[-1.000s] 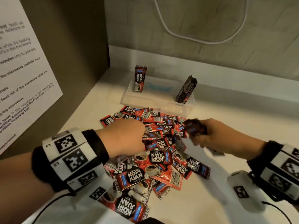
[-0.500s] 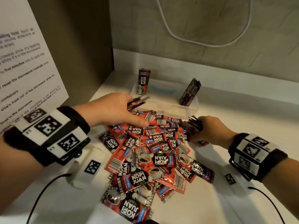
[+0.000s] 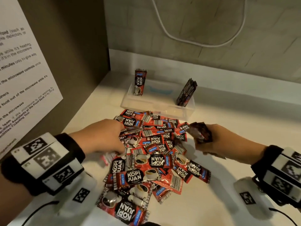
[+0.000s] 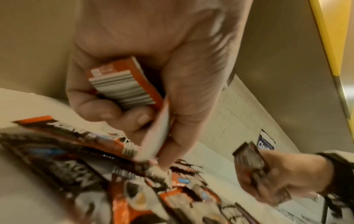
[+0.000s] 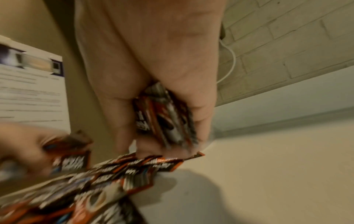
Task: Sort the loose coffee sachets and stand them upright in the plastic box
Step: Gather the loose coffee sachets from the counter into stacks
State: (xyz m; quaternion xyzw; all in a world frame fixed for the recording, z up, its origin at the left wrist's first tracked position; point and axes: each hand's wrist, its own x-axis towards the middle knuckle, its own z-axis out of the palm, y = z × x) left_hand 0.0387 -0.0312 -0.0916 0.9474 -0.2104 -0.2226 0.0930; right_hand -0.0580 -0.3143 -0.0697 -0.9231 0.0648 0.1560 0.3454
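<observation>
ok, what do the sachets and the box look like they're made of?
Sachets: thin glossy printed film, probably plastic or foil laminate. They glint, have serrated ends, and the ones the left hand grips bend in the left wrist view.

Plastic box: clear, fairly stiff plastic. The counter shows through its walls, and its rim keeps straight edges with sachets leaning on it.

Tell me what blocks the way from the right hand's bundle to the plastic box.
Nothing visible does. The right hand holds its bundle above the pile's right edge, and the box is open-topped just beyond. Only flat sachets lie between. Sachets stand at the box's left and right ends; the middle is free.
</observation>
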